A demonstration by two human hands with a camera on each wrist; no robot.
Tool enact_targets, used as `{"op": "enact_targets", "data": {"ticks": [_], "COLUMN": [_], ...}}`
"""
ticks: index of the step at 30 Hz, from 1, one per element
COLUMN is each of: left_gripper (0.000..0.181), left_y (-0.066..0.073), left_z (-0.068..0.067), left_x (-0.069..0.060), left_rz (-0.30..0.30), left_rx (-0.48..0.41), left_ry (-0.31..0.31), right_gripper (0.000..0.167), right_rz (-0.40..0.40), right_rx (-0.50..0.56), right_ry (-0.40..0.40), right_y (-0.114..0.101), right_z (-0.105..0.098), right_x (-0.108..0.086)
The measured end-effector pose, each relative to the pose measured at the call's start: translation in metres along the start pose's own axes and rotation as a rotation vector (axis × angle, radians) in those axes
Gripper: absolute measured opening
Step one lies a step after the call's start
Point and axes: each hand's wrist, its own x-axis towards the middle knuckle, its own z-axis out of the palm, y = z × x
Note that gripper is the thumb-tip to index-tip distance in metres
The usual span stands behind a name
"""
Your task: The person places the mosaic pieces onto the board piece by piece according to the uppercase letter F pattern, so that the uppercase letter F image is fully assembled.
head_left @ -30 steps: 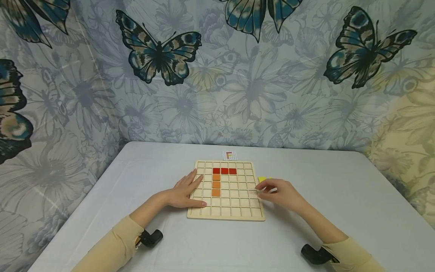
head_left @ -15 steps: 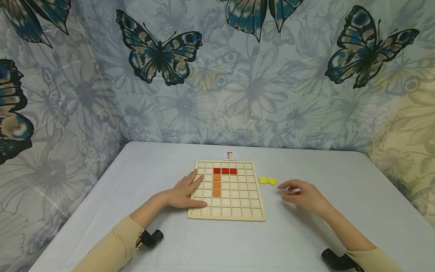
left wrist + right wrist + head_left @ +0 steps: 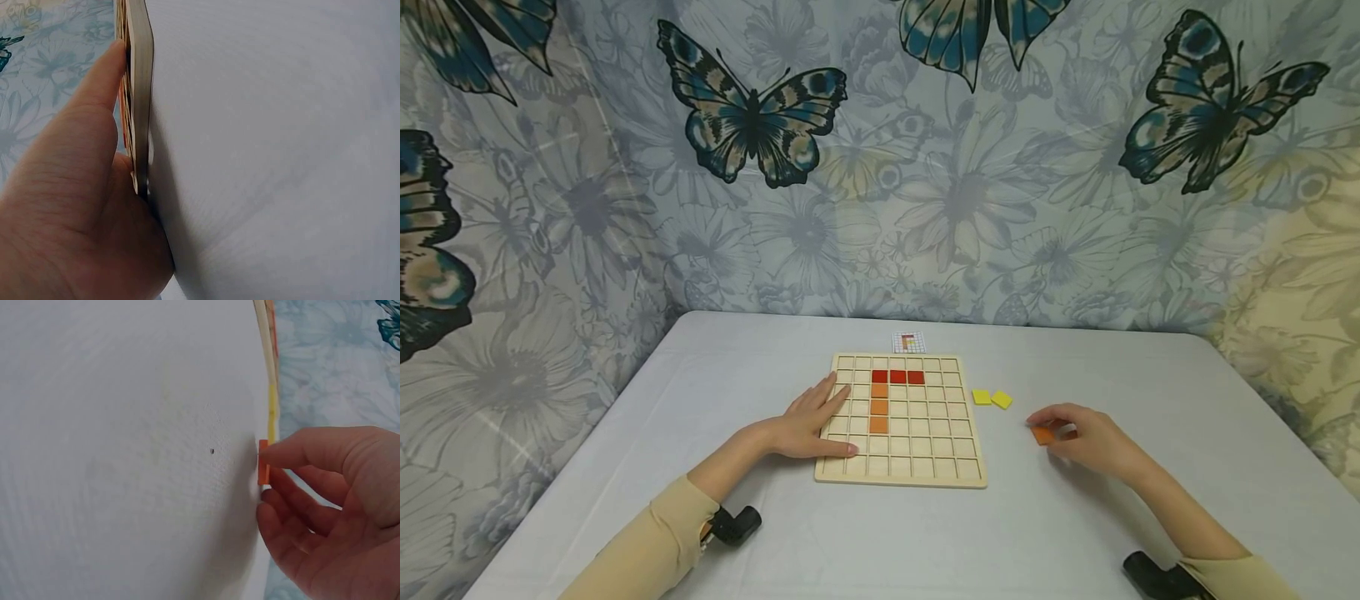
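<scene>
My left hand [image 3: 808, 423] rests with spread fingers on the left edge of a wooden grid board [image 3: 900, 481]; in the left wrist view the thumb of that hand [image 3: 81, 169] lies along the board's edge [image 3: 142, 81]. Three red tiles [image 3: 897, 377] sit in a row on the board, with several orange ones, the middle [image 3: 878, 407], in a column below the leftmost. Right of the board, my right hand [image 3: 1090, 440] pinches an orange tile [image 3: 1042, 435]. The right wrist view shows this tile [image 3: 263, 462] between thumb and fingertips of the hand [image 3: 337, 500].
Two yellow tiles [image 3: 981, 397] lie on the white table [image 3: 760, 533] between the board and my right hand. Behind the board is a small card [image 3: 908, 342] printed with a coloured grid pattern. A patterned cloth [image 3: 865, 250] hangs behind the table.
My right hand has moved right, away from the board, uncovering the yellow tiles, and now pinches an orange tile. The left hand has stayed in place.
</scene>
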Motion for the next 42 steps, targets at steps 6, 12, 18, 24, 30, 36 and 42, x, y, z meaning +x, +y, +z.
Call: {"op": "enact_targets", "data": {"ticks": [6,12,18,24,30,36,42], "left_gripper": [0.104,0.105,0.105,0.105,0.104,0.104,0.104], "left_y": [-0.001,-0.006,-0.008,-0.009,-0.008,-0.006,-0.002], "left_z": [0.001,0.003,0.004,0.005,0.004,0.002,-0.001], "left_x": [0.001,0.004,0.005,0.005,0.005,0.004,0.002], "left_rz": [-0.002,-0.002,0.002,0.003,0.009,0.003,0.015], "left_rx": [-0.001,0.012,0.017,0.019,0.021,0.012,0.016], "left_ry": [-0.001,0.0,0.001,0.001,0.004,0.001,-0.003], "right_gripper": [0.029,0.031,0.033,0.033,0.03,0.029,0.03], "right_rz": [0.029,0.046,0.051,0.063,0.055,0.036,0.031], "right_rx": [-0.008,0.009,0.01,-0.026,-0.032,-0.049,-0.067], "right_ry": [-0.005,0.002,0.006,0.007,0.026,0.045,0.064], "right_y": [0.0,-0.001,-0.004,-0.003,-0.001,0.0,-0.002], "right_z": [0.002,0.005,0.004,0.005,0.008,0.009,0.01], "right_x": [0.003,0.006,0.005,0.006,0.009,0.01,0.009]}}
